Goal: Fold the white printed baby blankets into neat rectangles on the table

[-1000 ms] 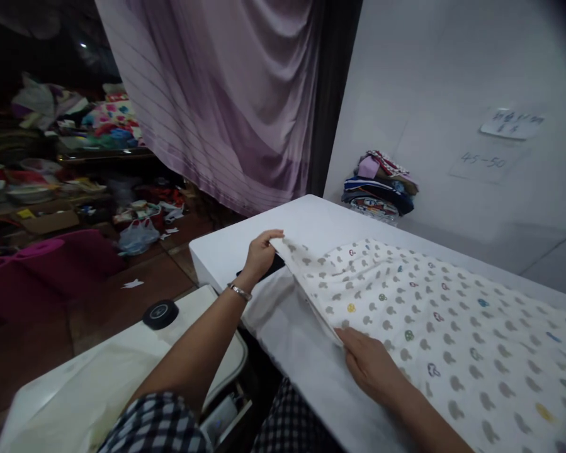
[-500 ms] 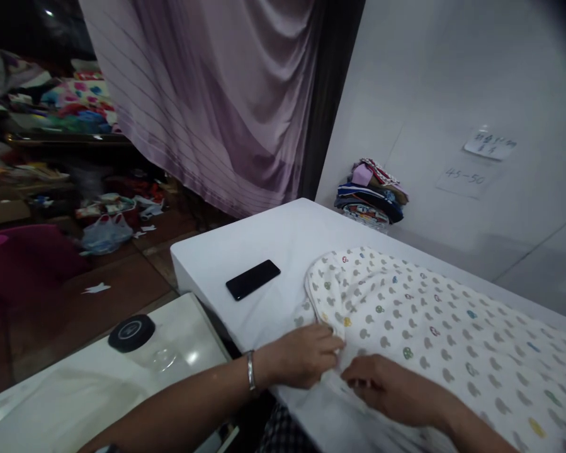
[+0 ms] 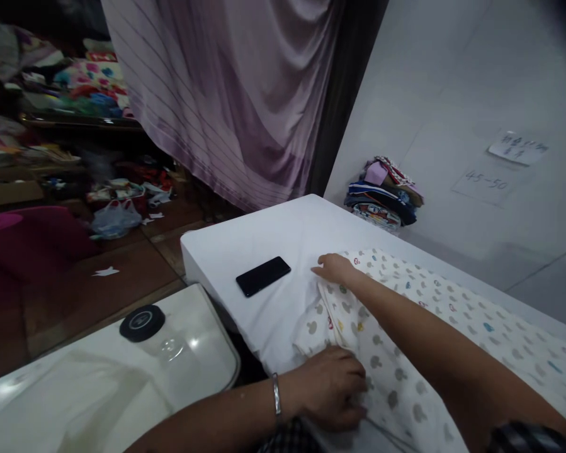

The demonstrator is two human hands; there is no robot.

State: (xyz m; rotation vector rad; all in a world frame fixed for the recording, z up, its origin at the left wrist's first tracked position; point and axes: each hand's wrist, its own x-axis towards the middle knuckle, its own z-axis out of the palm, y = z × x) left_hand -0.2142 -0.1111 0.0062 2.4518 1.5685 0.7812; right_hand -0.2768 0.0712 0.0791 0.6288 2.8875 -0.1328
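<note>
Where a black phone (image 3: 264, 276) is lying: white table (image 3: 264, 231), eleven o'clock from the left hand (image 3: 330, 387).
Left hand: curling over the patterned cloth (image 3: 389, 374); cannot tell whether it is gripping.
Right hand (image 3: 335, 269): resting at twelve o'clock, fingers lying slightly apart by the cloth's edge.
Patterned cloth: spreading toward two o'clock.

One camera sits on the person's head, close to the printed cloth (image 3: 378, 350) and above it. It looks forward and down, with the curtain (image 3: 245, 107) past the cloth.
</note>
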